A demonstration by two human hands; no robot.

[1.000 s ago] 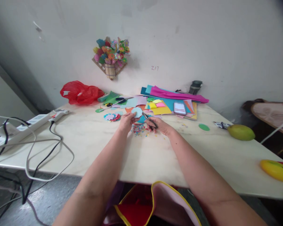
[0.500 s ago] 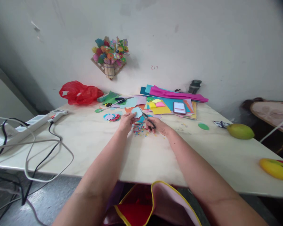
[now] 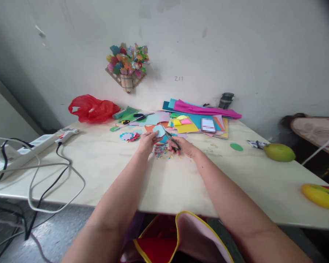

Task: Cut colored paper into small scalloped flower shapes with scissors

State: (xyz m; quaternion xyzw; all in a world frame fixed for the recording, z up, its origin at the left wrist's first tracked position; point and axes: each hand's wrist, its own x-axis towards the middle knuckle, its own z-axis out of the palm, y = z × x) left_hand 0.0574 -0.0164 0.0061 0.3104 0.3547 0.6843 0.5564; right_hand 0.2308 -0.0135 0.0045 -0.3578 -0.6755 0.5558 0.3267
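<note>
Fingers of left hand (image 3: 147, 140) pinching light-blue paper cutout (image 3: 159, 130) at frame centre; right hand (image 3: 183, 147) closed on scissors (image 3: 172, 139). Probably thin, floppy, tears easily; best held near the cut line.

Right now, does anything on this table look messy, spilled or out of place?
Yes. Tiny paper scraps lie scattered on the table below the scissors in the right hand. The left hand holds a light blue paper cutout.
</note>
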